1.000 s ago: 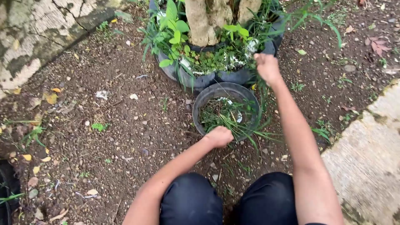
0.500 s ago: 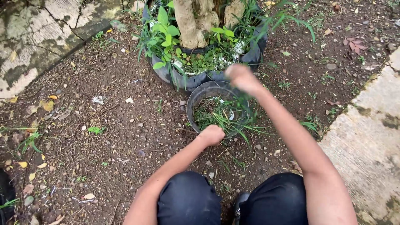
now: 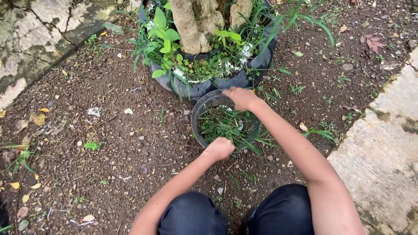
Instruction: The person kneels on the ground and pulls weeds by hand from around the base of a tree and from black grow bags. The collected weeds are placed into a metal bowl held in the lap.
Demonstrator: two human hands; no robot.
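A small round black pot (image 3: 197, 126) stands on the soil, filled with pulled green grass and weeds (image 3: 226, 124). My left hand (image 3: 220, 148) grips its near rim in a fist. My right hand (image 3: 241, 98) hovers over the pot's far rim, fingers curled down toward the weeds; whether it holds any is hidden. Just behind stands a large black planter (image 3: 196, 89) with a thick pale trunk (image 3: 191, 24) and leafy green weeds around its base.
Dark pebbly soil (image 3: 117, 143) covers the ground, with scattered dry leaves. A cracked concrete slab (image 3: 39, 30) lies at the top left, and a concrete edge (image 3: 383, 143) runs along the right. My dark-clad knees (image 3: 191, 215) fill the bottom.
My right hand has come down from the large planter's weeds to the small pot's far rim. The left hand has stayed on the near rim.
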